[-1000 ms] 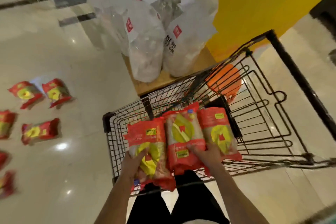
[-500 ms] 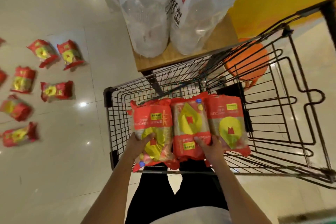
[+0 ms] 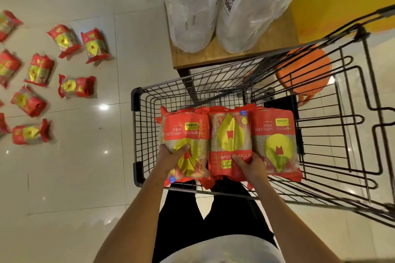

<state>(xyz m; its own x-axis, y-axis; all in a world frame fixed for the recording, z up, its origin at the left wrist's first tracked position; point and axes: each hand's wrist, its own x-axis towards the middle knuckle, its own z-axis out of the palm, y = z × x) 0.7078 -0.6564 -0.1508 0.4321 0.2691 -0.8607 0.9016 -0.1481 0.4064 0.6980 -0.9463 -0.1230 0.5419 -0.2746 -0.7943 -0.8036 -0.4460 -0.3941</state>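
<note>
Left hand (image 3: 174, 157) gripped left packet (image 3: 186, 132), right hand (image 3: 251, 165) gripped middle packet (image 3: 229, 134). Best lowered level into cart (image 3: 135, 100) so right packet (image 3: 275, 134) stayed put.

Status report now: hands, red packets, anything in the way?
Left hand grips left packet. Right hand grips middle packet, third packet alongside. All over wire cart; nothing blocking.

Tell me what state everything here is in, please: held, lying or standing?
left pack: sealed, gripped by the left hand over the cart.
middle pack: sealed, gripped at its near end by the right hand.
right pack: sealed, held up against the middle pack.
cart: standing, open-topped.
floor packs: sealed, lying scattered on tiles.
plastic bags: standing on the wooden table.
orange stool: standing beyond the cart.
</note>
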